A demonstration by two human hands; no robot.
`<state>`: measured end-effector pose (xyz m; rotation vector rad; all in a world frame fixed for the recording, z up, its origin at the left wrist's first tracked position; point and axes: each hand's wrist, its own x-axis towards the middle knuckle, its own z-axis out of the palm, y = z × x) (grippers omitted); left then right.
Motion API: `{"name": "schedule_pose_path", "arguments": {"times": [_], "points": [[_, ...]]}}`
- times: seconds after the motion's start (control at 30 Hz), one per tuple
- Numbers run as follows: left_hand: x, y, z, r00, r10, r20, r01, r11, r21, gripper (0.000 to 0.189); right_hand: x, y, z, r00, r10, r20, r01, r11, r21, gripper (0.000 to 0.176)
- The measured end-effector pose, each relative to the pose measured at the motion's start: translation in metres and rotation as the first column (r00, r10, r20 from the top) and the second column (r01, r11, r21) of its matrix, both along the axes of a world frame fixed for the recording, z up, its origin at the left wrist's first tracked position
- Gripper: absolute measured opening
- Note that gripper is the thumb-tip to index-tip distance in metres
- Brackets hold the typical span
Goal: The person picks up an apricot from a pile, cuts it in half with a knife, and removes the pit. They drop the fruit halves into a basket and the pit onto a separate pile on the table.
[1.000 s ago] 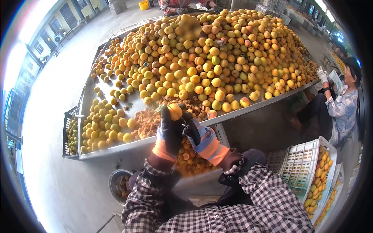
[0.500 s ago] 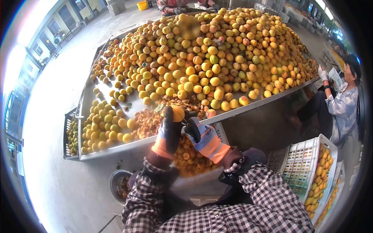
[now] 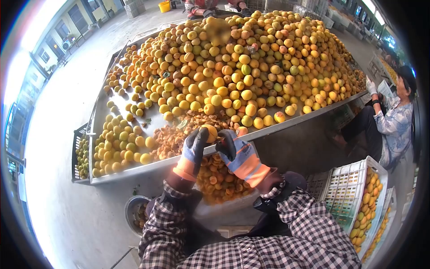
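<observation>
Both my hands are in gloves with dark fingers, blue backs and orange cuffs. Between the thumb and fingers of my left hand (image 3: 194, 150) sits a yellow-orange apricot (image 3: 210, 133). My right hand (image 3: 237, 154) is closed just to the right of it, fingers curled around something small and thin that is mostly hidden. Behind my hands, brownish apricot scraps (image 3: 172, 139) lie along the near edge of the metal table (image 3: 152, 112). Below, a container filled with orange apricot pieces (image 3: 217, 177) shows between my forearms.
A large heap of apricots (image 3: 251, 67) covers most of the table. White crates (image 3: 347, 186) of fruit stand at right, a dark crate (image 3: 80, 154) at left, and a bucket (image 3: 134, 213) on the floor. A person (image 3: 394, 116) sits at right; another (image 3: 208, 8) is across the table.
My right hand has drawn slightly away from the apricot, leaving a small gap. The left hand has turned a little, and the apricot has shifted slightly right.
</observation>
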<state>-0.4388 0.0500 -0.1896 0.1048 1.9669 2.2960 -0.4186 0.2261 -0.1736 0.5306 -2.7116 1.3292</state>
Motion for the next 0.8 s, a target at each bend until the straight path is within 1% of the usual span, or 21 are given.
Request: {"name": "schedule_pose_path", "arguments": {"times": [0.03,0.07,0.1,0.17,0.2,0.23,0.27,0.3,0.33,0.37,0.43,0.47,0.5,0.57,0.6,0.63,0.67,0.7,0.73,0.77,0.8], "points": [[0.002,0.001,0.003,0.999,-0.031,-0.018,0.030,0.998,-0.062,0.059,-0.001,0.002,-0.003,1.000,0.003,-0.001,-0.003,1.000,0.002,0.035],[0.004,0.002,0.007,0.998,-0.054,0.017,0.053,0.998,0.027,0.055,-0.003,0.004,-0.006,0.999,0.017,-0.037,-0.018,0.999,-0.030,0.046],[0.005,0.002,0.013,0.998,-0.054,0.018,0.054,0.998,0.027,0.055,-0.003,0.006,-0.009,0.997,0.027,-0.072,-0.032,0.998,-0.061,0.057],[0.006,0.000,0.021,0.992,-0.124,0.033,0.125,0.991,-0.053,0.060,-0.002,0.007,-0.007,0.994,0.020,-0.108,-0.026,0.998,-0.058,0.061],[0.005,-0.002,0.019,0.986,-0.147,0.074,0.145,0.989,0.024,0.042,-0.002,0.007,-0.005,0.989,0.018,-0.145,-0.026,0.998,-0.055,0.066],[0.007,0.003,0.017,0.986,-0.147,0.078,0.146,0.989,0.027,0.042,-0.003,0.009,-0.006,0.990,0.018,-0.141,-0.026,0.998,-0.053,0.066],[0.009,0.012,0.015,0.990,-0.130,-0.062,0.129,0.991,-0.020,0.038,-0.005,0.010,-0.008,0.963,0.108,-0.248,-0.064,0.982,0.178,0.068],[0.010,0.016,0.012,0.973,-0.116,-0.201,0.105,0.992,-0.065,0.036,-0.007,0.011,-0.011,0.919,0.218,-0.329,-0.073,0.913,0.401,0.070],[0.004,0.007,0.001,0.962,-0.185,-0.201,0.165,0.980,-0.112,0.041,-0.010,0.011,-0.016,0.920,0.248,-0.304,-0.144,0.934,0.326,0.066],[0.004,0.007,0.003,0.962,-0.187,-0.197,0.167,0.980,-0.110,0.041,-0.009,0.011,-0.017,0.922,0.246,-0.300,-0.143,0.934,0.327,0.066],[0.006,0.007,0.009,0.956,-0.248,-0.154,0.251,0.968,-0.004,0.039,-0.008,0.009,-0.018,0.944,0.276,-0.179,-0.265,0.961,0.084,0.062],[0.008,0.009,0.017,0.948,-0.261,-0.184,0.267,0.964,0.011,0.037,-0.006,0.007,-0.014,0.940,0.284,-0.187,-0.310,0.942,-0.128,0.059],[0.009,0.010,0.016,0.948,-0.261,-0.183,0.267,0.964,0.012,0.037,-0.006,0.006,-0.015,0.940,0.284,-0.187,-0.310,0.942,-0.127,0.059],[0.011,0.011,0.011,0.960,-0.178,-0.217,0.195,0.979,0.061,0.030,-0.009,0.004,-0.020,0.946,0.324,-0.013,-0.304,0.872,-0.383,0.060],[0.010,0.011,0.010,0.936,-0.148,-0.319,0.132,0.989,-0.070,0.034,-0.011,0.003,-0.023,0.945,0.327,-0.013,-0.307,0.871,-0.384,0.060],[0.013,0.007,0.009,0.936,-0.144,-0.320,0.128,0.989,-0.070,0.034,-0.014,0.002,-0.027,0.940,0.340,-0.029,-0.307,0.806,-0.506,0.060],[0.020,0.004,0.016,0.970,-0.142,-0.200,0.142,0.990,-0.016,0.037,-0.017,0.001,-0.025,0.936,0.350,-0.045,-0.301,0.726,-0.618,0.061],[0.025,0.002,0.021,0.987,-0.144,-0.076,0.147,0.988,0.040,0.041,-0.019,0.005,-0.022,0.934,0.355,-0.045,-0.305,0.725,-0.617,0.061],[0.027,0.003,0.023,0.987,-0.152,-0.054,0.154,0.987,0.037,0.053,-0.023,0.013,-0.018,0.927,0.374,0.039,-0.270,0.735,-0.622,0.060],[0.029,0.004,0.027,0.988,-0.147,-0.055,0.149,0.988,0.036,0.053,-0.025,0.018,-0.014,0.913,0.389,0.122,-0.234,0.745,-0.624,0.059],[0.031,0.004,0.033,0.985,-0.173,-0.018,0.174,0.981,0.086,0.055,-0.026,0.018,-0.017,0.899,0.405,0.164,-0.154,0.645,-0.748,0.057]]}}
